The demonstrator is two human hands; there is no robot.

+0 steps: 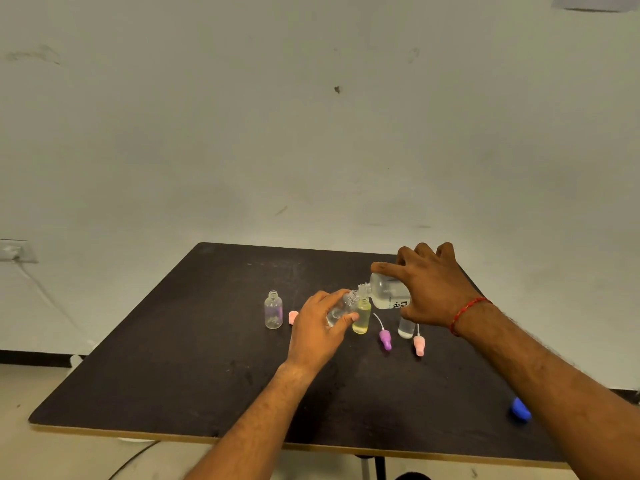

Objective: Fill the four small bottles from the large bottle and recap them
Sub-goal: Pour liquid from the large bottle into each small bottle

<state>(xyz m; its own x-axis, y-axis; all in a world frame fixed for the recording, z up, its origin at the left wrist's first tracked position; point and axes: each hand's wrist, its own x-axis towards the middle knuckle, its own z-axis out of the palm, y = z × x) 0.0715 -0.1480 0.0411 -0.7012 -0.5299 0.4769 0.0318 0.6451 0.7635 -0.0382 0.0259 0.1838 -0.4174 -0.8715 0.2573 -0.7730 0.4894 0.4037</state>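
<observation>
My right hand (434, 289) grips the large clear bottle (386, 291), tipped sideways with its open neck pointing left. My left hand (318, 327) holds a small clear bottle (343, 306) tilted, its mouth touching the large bottle's neck. Right beside it stands a small yellow-tinted bottle (362, 315), uncapped. A small purple-tinted bottle (273, 310) stands uncapped at the left. Another small clear bottle (406, 330) stands under my right hand, partly hidden. A pink cap (293, 317), a purple spray cap (385, 339) and a pink spray cap (418, 345) lie on the table.
All of this sits on a dark table (207, 358) against a white wall. A blue cap (520, 409) lies near the table's right front edge, next to my right forearm. A wall socket (15, 251) with a cable is at the far left.
</observation>
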